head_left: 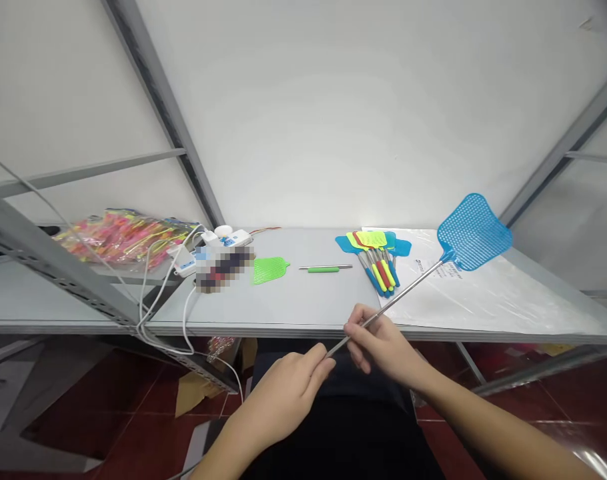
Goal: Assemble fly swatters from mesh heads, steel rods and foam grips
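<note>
My right hand [381, 343] pinches the thin metal rod of a blue fly swatter [473, 231], whose mesh head is raised over the right side of the grey table [293, 303]. The near end of the same rod sits between the closed fingers of my left hand [288, 383]. Both hands hover just in front of the table's front edge. On the table lie a loose green swatter head [269, 269], a metal rod with a green grip [325, 268], and a small pile of finished swatters [376, 257] with coloured handles.
A bag of colourful parts [123, 235] lies at the far left. White power strips and cables [183, 280] sit left of centre. Clear plastic bags [488, 293] cover the table's right side. Grey metal shelf posts slant at both sides; red tiled floor lies below.
</note>
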### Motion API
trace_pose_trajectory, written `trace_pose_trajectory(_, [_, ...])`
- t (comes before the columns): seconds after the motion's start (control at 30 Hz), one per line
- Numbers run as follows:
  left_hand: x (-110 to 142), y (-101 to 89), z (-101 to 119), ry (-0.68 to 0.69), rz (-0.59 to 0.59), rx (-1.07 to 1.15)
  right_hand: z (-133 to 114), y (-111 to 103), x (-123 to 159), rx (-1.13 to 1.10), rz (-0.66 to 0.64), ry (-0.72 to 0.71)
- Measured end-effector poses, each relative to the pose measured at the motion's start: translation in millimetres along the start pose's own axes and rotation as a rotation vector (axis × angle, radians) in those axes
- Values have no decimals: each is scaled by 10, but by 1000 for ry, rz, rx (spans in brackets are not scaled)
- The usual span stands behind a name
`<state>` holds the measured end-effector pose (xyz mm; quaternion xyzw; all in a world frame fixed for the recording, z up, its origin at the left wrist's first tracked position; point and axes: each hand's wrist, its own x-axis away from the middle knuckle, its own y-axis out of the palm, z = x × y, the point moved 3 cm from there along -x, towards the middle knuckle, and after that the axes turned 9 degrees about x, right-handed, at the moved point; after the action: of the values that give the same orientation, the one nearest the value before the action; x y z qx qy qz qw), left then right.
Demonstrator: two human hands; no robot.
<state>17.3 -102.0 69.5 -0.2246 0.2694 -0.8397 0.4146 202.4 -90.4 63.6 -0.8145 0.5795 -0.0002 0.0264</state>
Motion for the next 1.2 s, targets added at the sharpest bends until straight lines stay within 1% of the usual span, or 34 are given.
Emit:
trace_pose_trajectory(0.07, [-22, -22, -34, 18, -2, 7, -1, -28, -13, -1, 14, -14])
trace_pose_trajectory(0.13, [-47, -60, -88, 32, -4, 13, -11, -156, -33, 39, 78, -15])
trace_pose_trajectory(0.2, [-61, -104, -148, 23, -1, -10, -44, -370, -39, 49, 200, -25])
trace_pose_trajectory(0.27, [-55, -148, -193, 10, 11, -49, -104, -612, -17, 11, 327, -56])
trace_pose_trajectory(0.33, [-25, -193, -210, 7, 19, -82, -186, -832, 26, -34, 426, -102])
trace_pose_trajectory(0.4, [23, -246, -206, 1, 31, -105, -277, -1005, 77, -59, 508, -156])
trace_pose_trajectory(0.47, [75, -300, -192, -10, 35, -126, -351, -1109, 109, -74, 559, -207])
trace_pose_trajectory(0.5, [97, -320, -186, -14, 36, -137, -372, -1128, 113, -88, 572, -226])
trace_pose_trajectory(0.57, [119, -338, -182, -17, 39, -158, -369, -1101, 97, -130, 589, -254])
trace_pose_trajectory(0.63, [106, -314, -194, -6, 52, -170, -308, -986, 56, -171, 581, -243])
trace_pose_trajectory(0.77, [24, -205, -254, 19, 57, -153, -173, -670, -12, -213, 472, -172])
trace_pose_trajectory(0.83, [8, -179, -288, 10, 53, -119, -201, -633, 7, -177, 465, -179])
trace_pose_trajectory(0.9, [30, -188, -316, -4, 52, -76, -301, -735, 62, -142, 531, -221])
trace_pose_trajectory(0.97, [78, -218, -337, -16, 48, -54, -426, -932, 132, -144, 638, -290])
trace_pose_trajectory(1.03, [120, -255, -355, -22, 55, -68, -509, -1121, 180, -162, 697, -331])
trace_pose_trajectory(1.1, [131, -282, -370, -21, 69, -99, -508, -1214, 174, -188, 669, -297])
trace_pose_trajectory(1.17, [106, -289, -379, -9, 92, -127, -429, -1185, 133, -224, 635, -243])
trace_pose_trajectory(1.2, [87, -284, -381, 1, 100, -137, -371, -1124, 105, -236, 625, -221])
